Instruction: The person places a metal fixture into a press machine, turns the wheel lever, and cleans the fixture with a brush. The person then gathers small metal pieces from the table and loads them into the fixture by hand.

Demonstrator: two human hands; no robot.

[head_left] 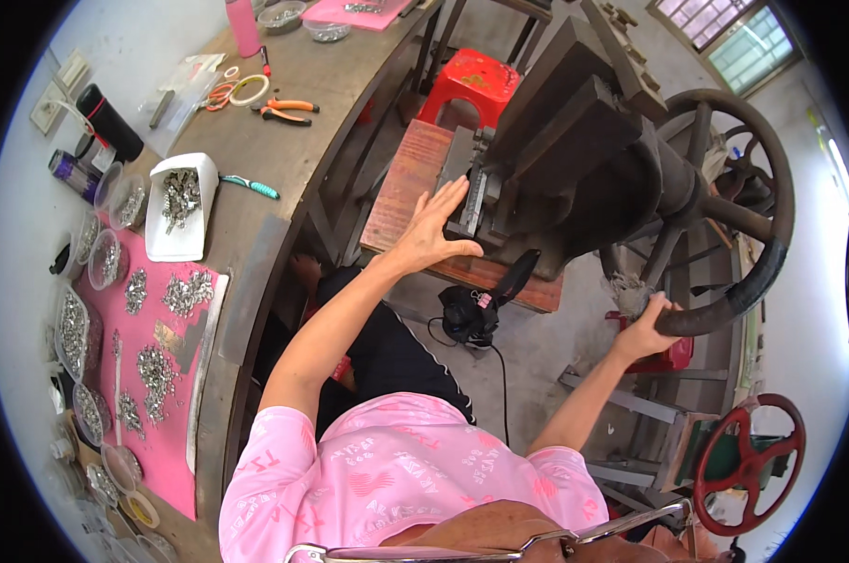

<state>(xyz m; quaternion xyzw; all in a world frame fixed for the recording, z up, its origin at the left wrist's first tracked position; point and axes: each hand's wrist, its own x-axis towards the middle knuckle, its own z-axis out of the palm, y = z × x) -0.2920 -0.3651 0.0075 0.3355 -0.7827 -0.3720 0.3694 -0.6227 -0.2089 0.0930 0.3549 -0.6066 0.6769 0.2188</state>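
My left hand [434, 233] is stretched out, thumb apart, its fingertips beside the steel die [478, 195] at the foot of a dark iron hand press [575, 169]. Nothing shows in that hand; whether the fingertips touch the metal I cannot tell. On the right, my right hand [645, 330] is closed round the lower rim of the press's big black handwheel [779, 188]. The press stands on a worn reddish wooden board [410, 178]. Any small part inside the die is too small to make out.
Along the left runs a workbench [303, 80] with a white scoop [174, 244] of small metal parts, a pink mat [176, 479] with metal piles, tubs, and orange-handled pliers [286, 113]. A red stool [469, 84] stands beyond. A smaller red handwheel [751, 462] is lower right; a cable [505, 394] trails below.
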